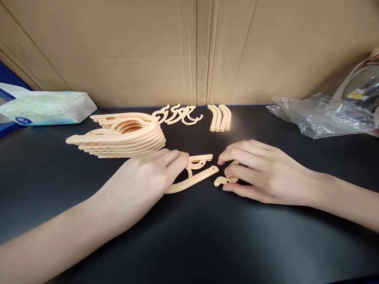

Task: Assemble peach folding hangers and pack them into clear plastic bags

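Note:
My left hand (pixel 155 169) is closed on a cream plastic hanger part (pixel 194 181), low over the black table in the middle. Two arms of this part stick out to the right from under my fingers, the nearer one curved with a small hole at its tip. Just to its right, my right hand (pixel 263 171) has thumb and fingers around a small hanger hook (pixel 220 181), which lies at the table surface, partly covered by the fingers. A small gap separates the hook from the hanger part. My left fingertips are mostly hidden behind the hand.
Behind my left hand rises a stack of matching hanger parts (pixel 127 138). Several loose hooks (pixel 177 115) and slim curved strips (pixel 219 118) lie at the back. A tissue pack (pixel 50 107) sits left, crumpled clear plastic bags (pixel 319 116) right. Cardboard (pixel 118 51) walls the table's (pixel 189 244) rear.

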Action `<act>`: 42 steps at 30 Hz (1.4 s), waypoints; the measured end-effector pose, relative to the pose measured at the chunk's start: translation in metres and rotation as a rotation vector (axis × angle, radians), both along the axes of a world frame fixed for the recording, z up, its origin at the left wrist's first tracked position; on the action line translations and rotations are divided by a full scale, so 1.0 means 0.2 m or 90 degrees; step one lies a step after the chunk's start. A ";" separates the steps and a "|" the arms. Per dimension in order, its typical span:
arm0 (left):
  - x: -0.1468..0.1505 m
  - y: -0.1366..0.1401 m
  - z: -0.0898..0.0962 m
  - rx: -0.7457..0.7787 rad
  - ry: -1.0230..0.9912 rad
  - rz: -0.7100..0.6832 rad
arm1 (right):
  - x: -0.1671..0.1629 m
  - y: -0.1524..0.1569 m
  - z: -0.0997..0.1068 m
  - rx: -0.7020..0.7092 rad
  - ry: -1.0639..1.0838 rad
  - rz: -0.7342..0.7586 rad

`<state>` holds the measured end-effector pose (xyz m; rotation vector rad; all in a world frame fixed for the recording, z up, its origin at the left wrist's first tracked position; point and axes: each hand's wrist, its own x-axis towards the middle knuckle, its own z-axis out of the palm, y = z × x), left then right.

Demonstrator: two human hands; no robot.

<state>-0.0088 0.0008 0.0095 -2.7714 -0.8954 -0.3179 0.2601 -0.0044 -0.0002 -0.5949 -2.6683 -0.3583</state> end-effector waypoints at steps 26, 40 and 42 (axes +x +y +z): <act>0.01 -0.04 -0.01 0.158 -0.010 0.002 | 0.01 0.01 -0.01 -0.053 0.024 0.013; 0.04 -0.06 -0.08 -0.126 -0.104 -0.054 | 0.01 0.03 -0.02 0.035 0.021 -0.108; 0.05 -0.06 -0.08 -0.121 -0.100 -0.061 | 0.01 0.02 -0.03 0.018 0.053 -0.135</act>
